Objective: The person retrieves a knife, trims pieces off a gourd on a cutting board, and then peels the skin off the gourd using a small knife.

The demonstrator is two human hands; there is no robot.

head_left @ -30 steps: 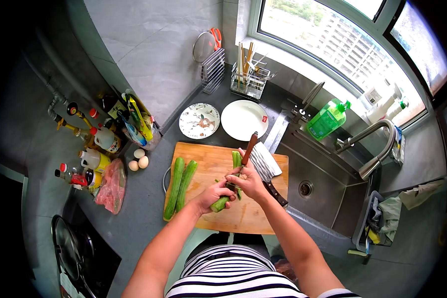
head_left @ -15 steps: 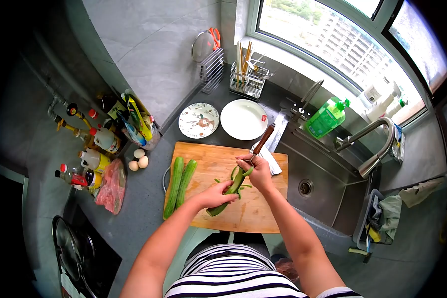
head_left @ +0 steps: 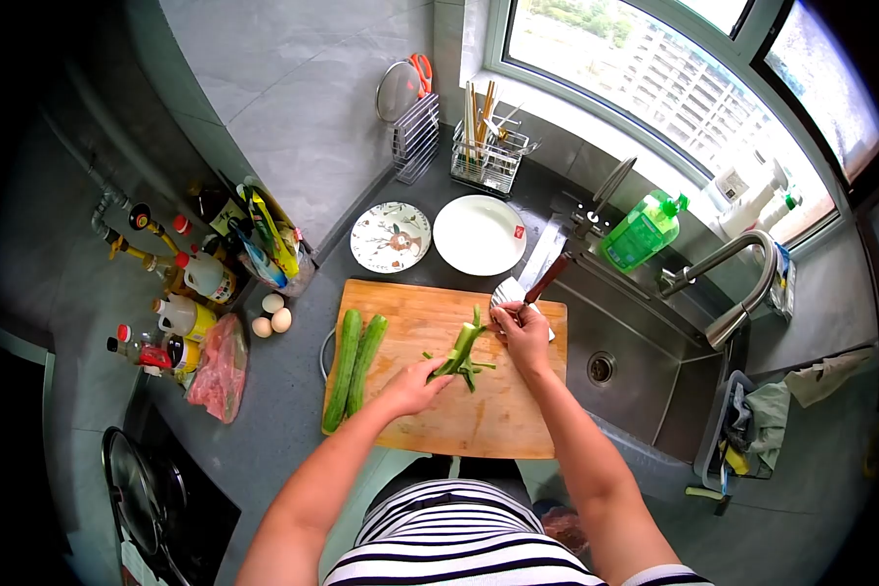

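RH [head_left: 525, 334] moved right, LH [head_left: 415, 389] gripping veg [head_left: 459, 350]

Can't actually read a single word or number here tbh. Red sticker [head_left: 519, 231] on the white plate [head_left: 474, 240], yellow label [head_left: 204, 322] on a jug [head_left: 174, 314], red label [head_left: 154, 355] on a bottle [head_left: 137, 348], all too small to make out.

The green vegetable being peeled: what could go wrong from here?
The peeler could slip towards the bare left hand gripping the vegetable. The right hand is beside or over the cleaver, so it might brush the blade. Peels on the cutting board could make it slippery.
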